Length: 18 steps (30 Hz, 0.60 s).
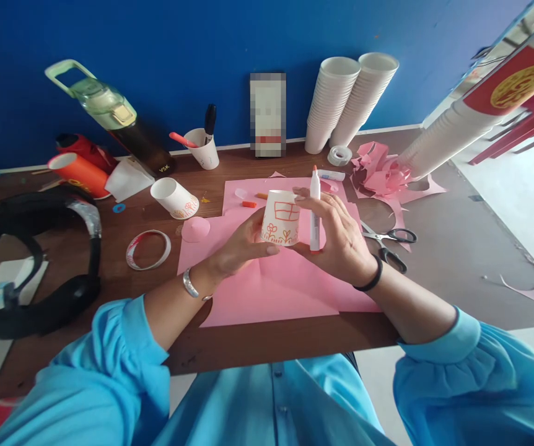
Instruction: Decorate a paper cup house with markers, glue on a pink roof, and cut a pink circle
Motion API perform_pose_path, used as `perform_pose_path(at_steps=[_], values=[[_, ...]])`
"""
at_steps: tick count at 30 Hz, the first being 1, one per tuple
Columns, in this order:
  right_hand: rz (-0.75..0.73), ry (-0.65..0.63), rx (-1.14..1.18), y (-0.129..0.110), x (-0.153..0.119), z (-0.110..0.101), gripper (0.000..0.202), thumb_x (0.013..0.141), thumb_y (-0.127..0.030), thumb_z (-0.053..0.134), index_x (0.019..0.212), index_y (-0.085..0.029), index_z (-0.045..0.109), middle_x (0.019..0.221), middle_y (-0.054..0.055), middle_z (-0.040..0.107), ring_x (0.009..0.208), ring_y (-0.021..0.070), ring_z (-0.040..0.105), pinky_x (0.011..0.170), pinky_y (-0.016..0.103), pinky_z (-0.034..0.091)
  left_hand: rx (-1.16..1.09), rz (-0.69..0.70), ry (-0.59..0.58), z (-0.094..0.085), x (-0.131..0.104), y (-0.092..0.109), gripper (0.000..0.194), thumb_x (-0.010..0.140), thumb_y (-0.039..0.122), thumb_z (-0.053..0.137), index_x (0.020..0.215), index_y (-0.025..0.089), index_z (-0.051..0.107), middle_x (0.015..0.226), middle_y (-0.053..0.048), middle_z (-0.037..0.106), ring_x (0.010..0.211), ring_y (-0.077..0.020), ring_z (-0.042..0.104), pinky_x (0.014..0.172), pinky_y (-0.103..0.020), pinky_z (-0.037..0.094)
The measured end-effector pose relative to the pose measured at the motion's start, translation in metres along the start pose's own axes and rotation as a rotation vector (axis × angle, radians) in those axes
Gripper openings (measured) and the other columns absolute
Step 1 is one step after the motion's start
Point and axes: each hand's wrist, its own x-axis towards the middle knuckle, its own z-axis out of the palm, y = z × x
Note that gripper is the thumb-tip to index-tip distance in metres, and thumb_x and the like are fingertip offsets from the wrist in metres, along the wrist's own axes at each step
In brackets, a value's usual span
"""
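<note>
Above pink paper, a white paper cup is held upside down, with a red window, flowers and grass drawn on its side. My left hand grips the cup's left side, thumb near its lower rim. My right hand holds a white marker, orange tip up, and its fingers also touch the cup's right side. A red marker cap lies on the paper behind the cup. Another decorated cup and a small pink paper cone are to the left.
Scissors and pink scraps lie at right. Stacked cups stand by the wall, near clear tape. A bottle, a pen cup, a tape ring and a black headband are at left.
</note>
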Motion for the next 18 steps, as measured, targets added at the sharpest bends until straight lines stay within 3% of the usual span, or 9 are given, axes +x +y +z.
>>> perform_pose_path(at_steps=[2,5,11,14,18], values=[[-0.015,-0.024,-0.060,0.000,-0.001,0.001,0.068,0.092,-0.037,0.075,0.150,-0.025,0.041,0.140,0.019,0.065,0.127,0.0390,0.063,0.102,0.061,0.056,0.094,-0.016,0.079,0.004,0.000,0.001,0.074,0.073,0.038,0.092,0.139,0.028,0.060,0.145,-0.010,0.063,0.139,-0.0362,0.055,0.112,-0.050,0.048],[-0.027,-0.054,-0.064,0.000,-0.001,0.002,0.071,0.093,-0.033,0.072,0.154,-0.023,0.037,0.141,0.020,0.064,0.128,0.0399,0.063,0.103,0.063,0.055,0.129,-0.069,0.118,0.006,0.000,0.002,0.068,0.076,0.032,0.090,0.137,0.026,0.060,0.141,-0.011,0.066,0.131,-0.0346,0.060,0.107,-0.049,0.051],[-0.024,0.070,0.080,-0.007,0.002,-0.006,0.070,0.093,-0.034,0.076,0.153,-0.023,0.040,0.142,0.020,0.065,0.129,0.0361,0.065,0.103,0.056,0.058,-0.150,-0.053,-0.015,-0.003,-0.002,0.000,0.050,0.082,0.039,0.084,0.127,0.022,0.069,0.126,-0.011,0.075,0.127,-0.0358,0.067,0.109,-0.052,0.052],[-0.034,0.189,0.119,-0.011,0.002,-0.013,0.050,0.101,-0.030,0.065,0.148,-0.024,0.051,0.122,0.014,0.074,0.107,0.0299,0.073,0.091,0.050,0.063,-0.207,-0.050,-0.051,-0.006,-0.004,-0.001,0.046,0.085,0.038,0.081,0.127,0.023,0.071,0.122,-0.010,0.077,0.126,-0.0352,0.069,0.112,-0.053,0.050],[-0.012,0.341,0.143,-0.013,0.000,-0.019,0.038,0.106,-0.043,0.054,0.138,-0.026,0.067,0.095,0.008,0.073,0.078,0.0237,0.071,0.072,0.044,0.064,-0.200,-0.023,-0.043,-0.006,-0.004,-0.001,0.043,0.087,0.037,0.080,0.127,0.024,0.072,0.124,-0.010,0.076,0.125,-0.0340,0.069,0.113,-0.053,0.050]])
